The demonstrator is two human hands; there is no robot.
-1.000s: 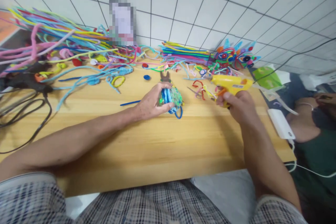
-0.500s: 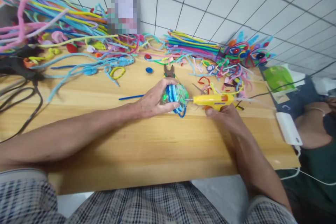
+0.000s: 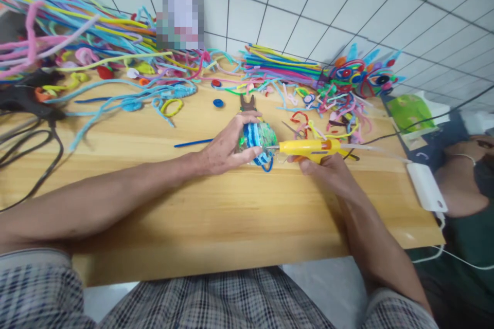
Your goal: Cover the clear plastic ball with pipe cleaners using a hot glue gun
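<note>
My left hand grips a rounded piece wound with blue, white and green strands, its fingers at the top and thumb at the front. In my right hand is a yellow glue gun, pointing left. The gun's metal nozzle touches or nearly touches the right side of the piece. A blue loop hangs below the piece. Behind it lie pliers with jaws apart, and a blue stem lies left of my left hand.
Colourful stems pile up at the back left, near a black tool with a cable. Finished colourful figures stand at the back right. A white power block lies at the right edge, beside a seated person.
The glue gun and my right hand have shifted slightly left against the wound piece. My left hand keeps its grip. The person at the right shows a little more.
</note>
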